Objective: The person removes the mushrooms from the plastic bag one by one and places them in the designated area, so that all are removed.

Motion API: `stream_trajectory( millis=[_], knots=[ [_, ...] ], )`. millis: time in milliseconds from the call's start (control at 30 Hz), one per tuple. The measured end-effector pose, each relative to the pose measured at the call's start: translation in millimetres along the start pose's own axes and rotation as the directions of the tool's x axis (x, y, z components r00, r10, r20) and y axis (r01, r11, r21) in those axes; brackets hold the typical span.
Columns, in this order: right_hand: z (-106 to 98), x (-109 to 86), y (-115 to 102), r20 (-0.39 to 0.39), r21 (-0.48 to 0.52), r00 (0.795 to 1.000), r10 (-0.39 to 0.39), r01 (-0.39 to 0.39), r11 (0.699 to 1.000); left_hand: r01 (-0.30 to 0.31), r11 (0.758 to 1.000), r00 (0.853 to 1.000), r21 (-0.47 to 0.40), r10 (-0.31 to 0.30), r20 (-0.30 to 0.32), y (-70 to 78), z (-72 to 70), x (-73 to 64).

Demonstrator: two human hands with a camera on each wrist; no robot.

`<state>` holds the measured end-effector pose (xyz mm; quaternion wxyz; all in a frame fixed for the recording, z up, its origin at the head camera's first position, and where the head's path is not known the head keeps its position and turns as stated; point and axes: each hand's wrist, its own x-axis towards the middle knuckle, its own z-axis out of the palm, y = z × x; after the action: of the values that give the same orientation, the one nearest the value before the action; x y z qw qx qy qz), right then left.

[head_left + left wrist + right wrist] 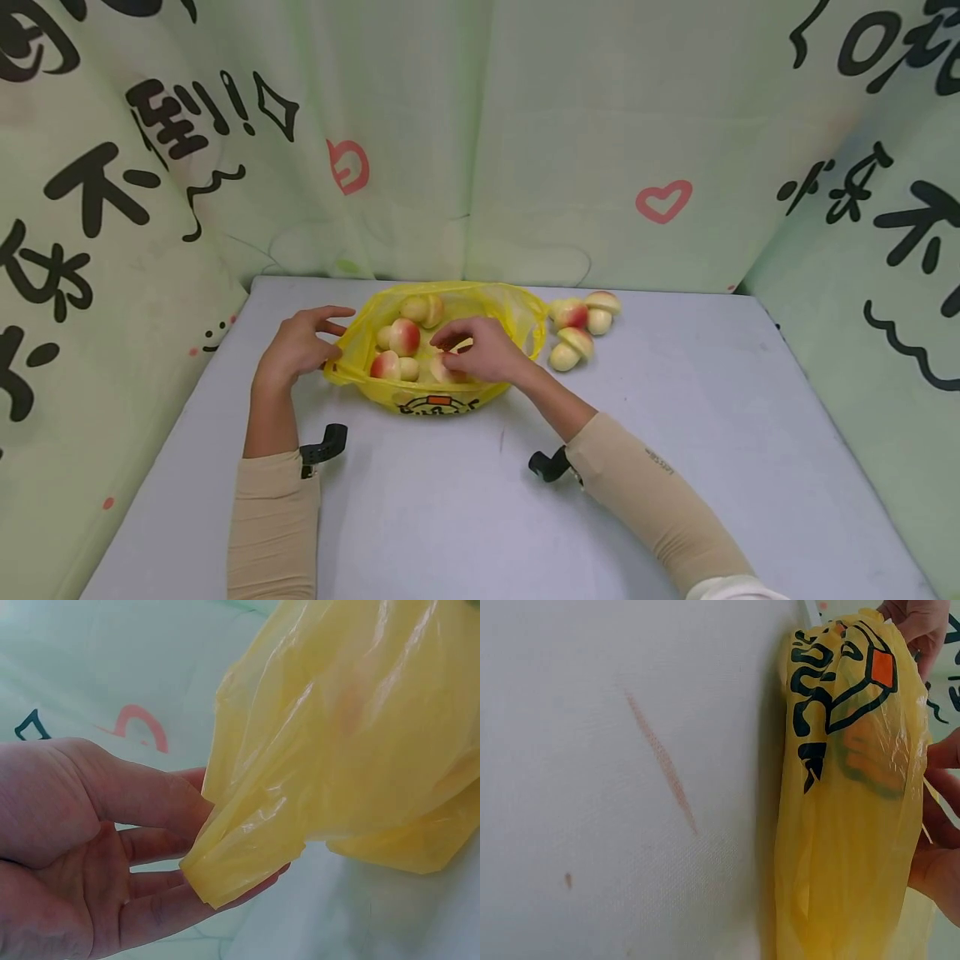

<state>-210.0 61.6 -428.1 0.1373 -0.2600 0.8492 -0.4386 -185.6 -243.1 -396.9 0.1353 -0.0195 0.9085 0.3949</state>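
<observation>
A yellow plastic bag (375, 393) lies with its mouth spread wide, printed dark on its near side. Inside are several mushrooms with red-and-cream caps, among them one mushroom (405, 337) at the left and another mushroom (385, 366) nearer the front. My left hand (296, 346) pinches the bag's left rim, thumb and fingers at the folded plastic (247, 855). Over the bag's opening, my right hand (491, 350) reaches in with thumb and fingers apart. Just under its thumb sits a mushroom (444, 369), partly hidden by the hand.
To the bag's right, three mushrooms (576, 342) lie close together on the white table (465, 500). A pale green curtain (555, 125) with black writing and a red heart hangs around the table's back and sides.
</observation>
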Motion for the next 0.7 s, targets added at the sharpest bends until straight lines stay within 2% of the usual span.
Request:
stream_trajectory(
  millis=[133,233,433,700],
  knots=[
    [-1.7,0.0,2.9,-0.027,0.021,1.000,0.013,-0.013,1.000,0.003,1.000,1.000,0.005,-0.003,0.003,0.2,0.6,1.0],
    [-2.7,0.9,5.5,-0.018,0.011,1.000,-0.001,0.001,1.000,0.006,1.000,1.000,0.013,-0.006,0.001,0.6,0.6,1.5],
    [-4.1,1.1,6.6,0.066,0.012,0.998,-0.013,0.012,1.000,0.009,1.000,1.000,0.017,-0.009,0.000,0.4,0.8,1.4],
    [-2.6,0.4,8.6,0.198,-0.009,0.980,-0.018,0.020,1.000,0.013,1.000,1.000,0.019,-0.013,0.004,0.7,2.7,1.0]
  ],
)
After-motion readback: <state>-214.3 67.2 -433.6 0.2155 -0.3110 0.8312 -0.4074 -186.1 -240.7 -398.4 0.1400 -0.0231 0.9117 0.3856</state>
